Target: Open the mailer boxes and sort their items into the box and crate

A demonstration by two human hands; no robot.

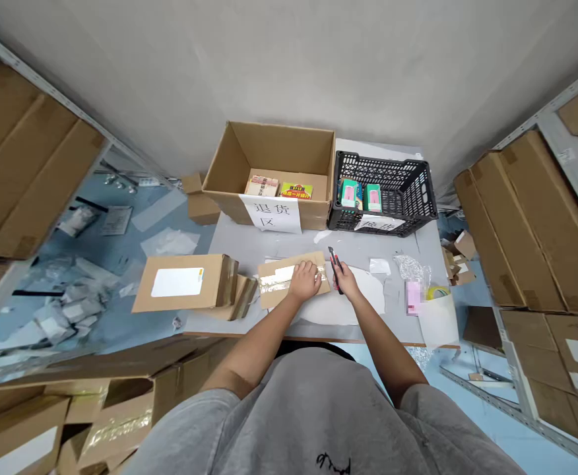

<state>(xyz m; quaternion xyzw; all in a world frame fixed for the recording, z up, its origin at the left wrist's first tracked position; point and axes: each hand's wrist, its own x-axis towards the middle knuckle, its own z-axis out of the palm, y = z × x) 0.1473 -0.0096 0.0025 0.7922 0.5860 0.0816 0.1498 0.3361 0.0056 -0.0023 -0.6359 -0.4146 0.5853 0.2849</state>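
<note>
Grey worktable [392, 244], centre frame: left hand [305, 280] pressed flat on taped brown cardboard mailer [269, 290], right hand [346, 280] clenched on red-and-black utility knife [334, 267]; if mailer shifts, blade could slip into left hand.

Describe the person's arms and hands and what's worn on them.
The person wears a loose grey short-sleeved T-shirt with a small dark script marking on the chest. Its sleeves end above the elbows, leaving the forearms bare. The left hand and right hand wear no gloves, and no watch shows on either wrist.
</note>
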